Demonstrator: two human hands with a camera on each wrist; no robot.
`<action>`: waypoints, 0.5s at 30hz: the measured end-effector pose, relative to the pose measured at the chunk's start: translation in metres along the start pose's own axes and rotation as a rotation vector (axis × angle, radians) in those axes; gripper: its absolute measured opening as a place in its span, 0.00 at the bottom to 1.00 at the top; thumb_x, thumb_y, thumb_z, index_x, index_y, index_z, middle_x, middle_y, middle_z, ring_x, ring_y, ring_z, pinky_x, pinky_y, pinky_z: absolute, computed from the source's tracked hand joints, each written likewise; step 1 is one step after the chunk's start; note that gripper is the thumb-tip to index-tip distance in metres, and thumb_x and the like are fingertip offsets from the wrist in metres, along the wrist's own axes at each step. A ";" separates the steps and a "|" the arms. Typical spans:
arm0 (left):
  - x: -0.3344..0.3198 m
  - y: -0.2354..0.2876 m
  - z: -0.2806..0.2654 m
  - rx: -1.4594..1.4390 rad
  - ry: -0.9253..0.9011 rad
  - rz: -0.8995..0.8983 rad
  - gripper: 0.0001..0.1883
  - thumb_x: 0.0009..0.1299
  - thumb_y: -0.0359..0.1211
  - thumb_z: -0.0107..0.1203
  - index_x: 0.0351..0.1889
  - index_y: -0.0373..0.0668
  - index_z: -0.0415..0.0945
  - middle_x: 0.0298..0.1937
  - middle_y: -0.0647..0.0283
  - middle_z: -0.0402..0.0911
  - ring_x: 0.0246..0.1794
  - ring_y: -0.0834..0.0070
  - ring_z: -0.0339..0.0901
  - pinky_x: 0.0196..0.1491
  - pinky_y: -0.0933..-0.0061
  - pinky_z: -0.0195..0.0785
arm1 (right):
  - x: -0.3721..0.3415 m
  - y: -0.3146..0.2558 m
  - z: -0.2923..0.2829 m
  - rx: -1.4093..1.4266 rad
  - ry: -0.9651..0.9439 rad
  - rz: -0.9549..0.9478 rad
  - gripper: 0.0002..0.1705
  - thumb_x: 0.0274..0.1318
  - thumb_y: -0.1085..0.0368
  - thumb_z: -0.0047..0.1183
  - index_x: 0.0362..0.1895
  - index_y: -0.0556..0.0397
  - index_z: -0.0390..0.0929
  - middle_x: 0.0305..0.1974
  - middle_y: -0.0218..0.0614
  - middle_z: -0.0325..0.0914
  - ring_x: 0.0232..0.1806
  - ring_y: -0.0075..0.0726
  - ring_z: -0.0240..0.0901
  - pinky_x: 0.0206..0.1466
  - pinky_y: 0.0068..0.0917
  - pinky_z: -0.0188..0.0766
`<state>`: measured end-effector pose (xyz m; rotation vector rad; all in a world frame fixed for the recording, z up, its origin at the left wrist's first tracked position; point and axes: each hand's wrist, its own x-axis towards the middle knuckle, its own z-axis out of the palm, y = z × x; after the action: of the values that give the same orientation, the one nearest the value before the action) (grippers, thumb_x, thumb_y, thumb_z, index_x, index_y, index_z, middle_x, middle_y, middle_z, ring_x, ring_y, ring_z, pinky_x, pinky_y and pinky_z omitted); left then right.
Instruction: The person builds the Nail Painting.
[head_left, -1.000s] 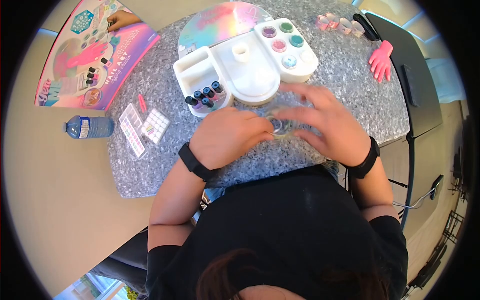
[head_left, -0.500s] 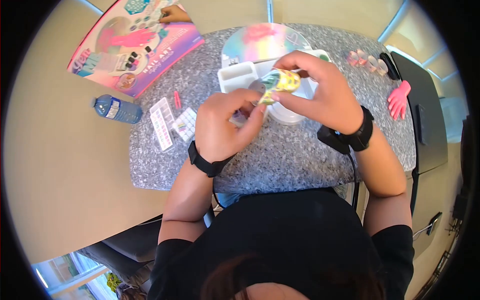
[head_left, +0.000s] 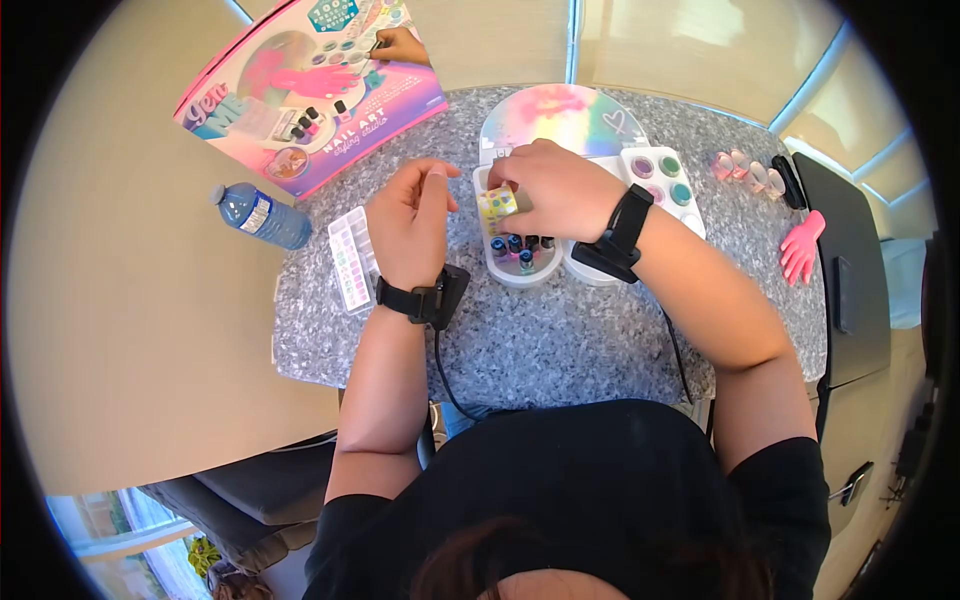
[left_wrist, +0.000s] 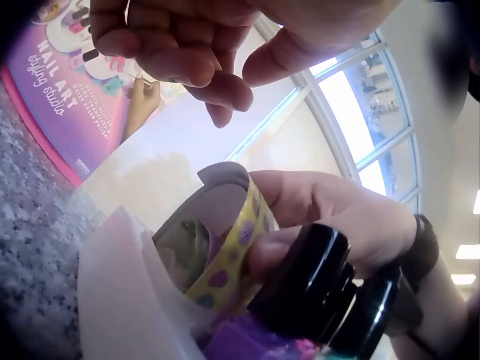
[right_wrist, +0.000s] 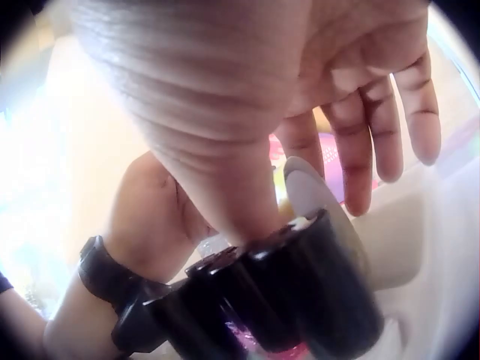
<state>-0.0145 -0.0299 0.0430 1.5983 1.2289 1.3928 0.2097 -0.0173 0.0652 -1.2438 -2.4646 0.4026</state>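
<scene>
My right hand [head_left: 560, 195] pinches a yellow strip roll [head_left: 497, 203] with coloured spots, over the left compartment of the white tray [head_left: 527, 278]. Dark-capped polish bottles [head_left: 526, 259] stand just in front of it. In the left wrist view the curled roll [left_wrist: 238, 244] shows hearts beside a black cap [left_wrist: 304, 274], with the thumb of my right hand [left_wrist: 337, 214] against it. My left hand [head_left: 408, 225] is raised left of the tray, fingers loosely bent and empty. The right wrist view has my right hand [right_wrist: 225, 97] above the black caps [right_wrist: 300, 289].
A nail art box [head_left: 320, 100] stands at the back left, near a water bottle [head_left: 262, 216]. A sticker case [head_left: 350, 262] lies by my left wrist. Glitter pots [head_left: 681, 194] sit in the tray's right part. Farther right are paper rings [head_left: 757, 176] and a pink model hand [head_left: 801, 247].
The roll, between both hands half a second ago, has moved left to the tray's left compartment in my right hand. My left hand has let go and drawn away from it.
</scene>
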 end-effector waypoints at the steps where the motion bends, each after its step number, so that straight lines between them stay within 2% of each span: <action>1: -0.003 0.004 0.003 0.047 0.002 0.004 0.14 0.87 0.36 0.56 0.47 0.37 0.90 0.28 0.71 0.81 0.30 0.84 0.75 0.37 0.76 0.67 | -0.001 -0.001 0.001 0.004 0.018 -0.007 0.30 0.56 0.47 0.76 0.55 0.54 0.89 0.47 0.51 0.89 0.58 0.59 0.85 0.64 0.49 0.80; 2: -0.005 0.004 0.004 0.040 -0.005 0.005 0.14 0.87 0.36 0.56 0.47 0.37 0.90 0.28 0.71 0.81 0.30 0.84 0.75 0.37 0.76 0.67 | -0.001 0.001 0.001 -0.001 0.019 0.001 0.30 0.56 0.47 0.76 0.55 0.54 0.89 0.47 0.51 0.89 0.58 0.59 0.85 0.64 0.49 0.80; 4: -0.007 0.004 0.006 0.160 0.019 0.089 0.13 0.87 0.35 0.57 0.46 0.37 0.89 0.29 0.70 0.82 0.31 0.83 0.77 0.37 0.75 0.68 | -0.002 0.007 0.001 0.094 0.017 -0.054 0.33 0.56 0.46 0.78 0.56 0.57 0.88 0.42 0.50 0.87 0.49 0.59 0.85 0.59 0.50 0.80; 5: -0.007 0.004 0.005 0.189 0.033 0.114 0.12 0.84 0.36 0.62 0.46 0.36 0.88 0.29 0.63 0.87 0.29 0.80 0.83 0.36 0.71 0.74 | -0.003 0.005 -0.003 0.113 0.006 -0.032 0.38 0.56 0.43 0.78 0.59 0.60 0.87 0.43 0.51 0.88 0.50 0.61 0.86 0.59 0.49 0.80; 6: -0.007 0.002 0.001 0.210 -0.016 0.098 0.12 0.85 0.36 0.61 0.46 0.36 0.89 0.32 0.62 0.89 0.31 0.79 0.85 0.38 0.71 0.77 | -0.007 0.001 -0.010 0.132 -0.039 0.037 0.40 0.63 0.40 0.73 0.63 0.62 0.86 0.47 0.56 0.89 0.52 0.63 0.86 0.60 0.48 0.80; 7: -0.007 -0.006 0.004 0.127 0.010 0.121 0.12 0.85 0.36 0.60 0.46 0.37 0.89 0.33 0.62 0.89 0.31 0.78 0.85 0.39 0.71 0.77 | -0.011 0.000 -0.016 0.179 -0.042 0.067 0.39 0.68 0.39 0.70 0.65 0.62 0.85 0.49 0.57 0.89 0.54 0.61 0.87 0.60 0.47 0.80; 8: -0.010 0.003 0.004 0.160 0.001 0.141 0.12 0.86 0.36 0.60 0.46 0.37 0.89 0.33 0.63 0.88 0.30 0.78 0.84 0.38 0.71 0.75 | -0.015 0.004 -0.021 0.230 -0.043 0.078 0.39 0.73 0.38 0.66 0.68 0.62 0.84 0.51 0.58 0.89 0.55 0.60 0.87 0.60 0.46 0.81; 9: -0.010 0.004 0.003 0.183 0.000 0.139 0.12 0.85 0.36 0.60 0.46 0.38 0.89 0.32 0.63 0.89 0.30 0.76 0.85 0.38 0.70 0.74 | -0.023 0.011 -0.027 0.204 -0.032 0.092 0.39 0.73 0.38 0.66 0.68 0.62 0.84 0.51 0.58 0.89 0.55 0.60 0.87 0.60 0.46 0.81; 11: -0.013 0.007 0.003 0.233 -0.001 0.187 0.11 0.85 0.36 0.60 0.46 0.39 0.89 0.31 0.63 0.89 0.30 0.75 0.85 0.39 0.68 0.74 | -0.042 0.025 -0.040 0.402 0.203 0.014 0.37 0.78 0.39 0.60 0.70 0.60 0.83 0.53 0.55 0.90 0.56 0.53 0.88 0.60 0.43 0.81; 12: -0.017 0.010 0.004 0.301 0.003 0.214 0.11 0.85 0.35 0.60 0.46 0.39 0.90 0.31 0.62 0.89 0.29 0.75 0.85 0.41 0.67 0.74 | -0.055 0.033 -0.057 0.339 0.213 0.092 0.33 0.80 0.41 0.60 0.70 0.55 0.83 0.52 0.49 0.91 0.56 0.48 0.87 0.60 0.43 0.81; 13: -0.019 0.014 0.007 0.307 0.014 0.237 0.11 0.85 0.35 0.60 0.44 0.41 0.90 0.28 0.64 0.87 0.28 0.74 0.84 0.46 0.65 0.71 | -0.069 0.040 -0.076 0.380 0.241 0.203 0.31 0.80 0.43 0.60 0.69 0.54 0.84 0.52 0.47 0.91 0.55 0.46 0.87 0.60 0.42 0.81; 14: -0.022 0.014 0.009 0.294 0.000 0.244 0.11 0.85 0.35 0.60 0.44 0.41 0.90 0.28 0.64 0.87 0.28 0.74 0.84 0.46 0.65 0.71 | -0.085 0.050 -0.093 0.421 0.270 0.315 0.29 0.80 0.44 0.60 0.68 0.53 0.85 0.51 0.46 0.91 0.55 0.45 0.87 0.60 0.42 0.81; 15: -0.024 0.014 0.009 0.291 -0.021 0.272 0.12 0.86 0.34 0.58 0.44 0.38 0.89 0.29 0.65 0.85 0.29 0.78 0.81 0.41 0.70 0.70 | -0.099 0.067 -0.101 0.238 0.404 0.416 0.26 0.79 0.47 0.62 0.65 0.53 0.87 0.51 0.47 0.91 0.53 0.44 0.88 0.58 0.41 0.82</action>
<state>-0.0023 -0.0567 0.0460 2.0391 1.2840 1.4027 0.3556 -0.0500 0.1116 -1.5537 -1.7679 0.4787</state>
